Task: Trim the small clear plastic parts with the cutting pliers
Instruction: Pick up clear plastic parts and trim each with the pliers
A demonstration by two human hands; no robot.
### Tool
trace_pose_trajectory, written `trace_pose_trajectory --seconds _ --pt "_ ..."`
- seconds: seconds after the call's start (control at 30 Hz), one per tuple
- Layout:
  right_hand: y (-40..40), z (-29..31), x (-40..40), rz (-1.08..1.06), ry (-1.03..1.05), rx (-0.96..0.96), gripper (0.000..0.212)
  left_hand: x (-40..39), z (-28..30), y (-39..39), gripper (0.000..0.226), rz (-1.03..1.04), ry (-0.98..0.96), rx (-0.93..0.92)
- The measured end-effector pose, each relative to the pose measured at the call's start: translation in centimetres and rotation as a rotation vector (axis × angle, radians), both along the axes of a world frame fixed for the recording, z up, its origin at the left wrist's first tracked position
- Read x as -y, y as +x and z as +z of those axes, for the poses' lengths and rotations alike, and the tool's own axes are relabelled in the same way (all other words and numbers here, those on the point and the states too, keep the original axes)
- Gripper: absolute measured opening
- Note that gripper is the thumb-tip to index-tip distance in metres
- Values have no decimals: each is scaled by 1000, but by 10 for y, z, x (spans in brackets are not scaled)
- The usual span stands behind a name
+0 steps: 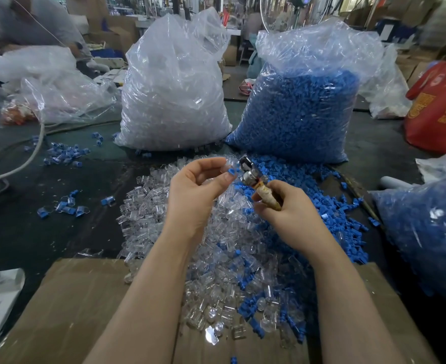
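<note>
From the head camera, the left hand (198, 185) was raised over the heap of clear plastic parts (180, 227), thumb and forefinger pinching a small part (231, 171) with a blue cap, turned toward the tool, probably so that the bit to be trimmed faced the blades. The right hand (292, 214) had its fingers curled round the taped handle of the cutting pliers (253, 179), whose metal head pointed up and left, just beside the pinched part; whether the blades touched it could not be told. Both hands hung above the pile, likely so that offcuts and finished pieces dropped straight back onto it. Behind the heap stood a tall clear bag (174, 88) full of clear parts, and to its right another bag (303, 101) packed with blue pieces, some spilled at its foot (329, 195). A third bag of blue pieces (426, 227) lay at the right edge, and flattened cardboard (85, 306) lay under the forearms.
</note>
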State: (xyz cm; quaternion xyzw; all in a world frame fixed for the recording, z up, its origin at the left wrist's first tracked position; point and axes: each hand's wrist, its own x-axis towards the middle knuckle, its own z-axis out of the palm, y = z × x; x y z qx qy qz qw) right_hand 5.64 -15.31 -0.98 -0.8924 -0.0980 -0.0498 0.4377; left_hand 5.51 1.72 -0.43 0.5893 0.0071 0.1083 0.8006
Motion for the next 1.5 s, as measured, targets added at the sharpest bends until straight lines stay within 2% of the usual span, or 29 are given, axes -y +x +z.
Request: trace_pose_trajectory --seconds 0.67,1.23,1.5 --pt "0 -2 -5 12 -177 24 12 -7 7 -2 29 10 127 29" --pt "-2 0 -7 27 -142 -25 11 -9 9 -2 33 19 180 35" --pt "-4 -1 -9 15 -192 7 10 -7 7 0 35 33 220 37"
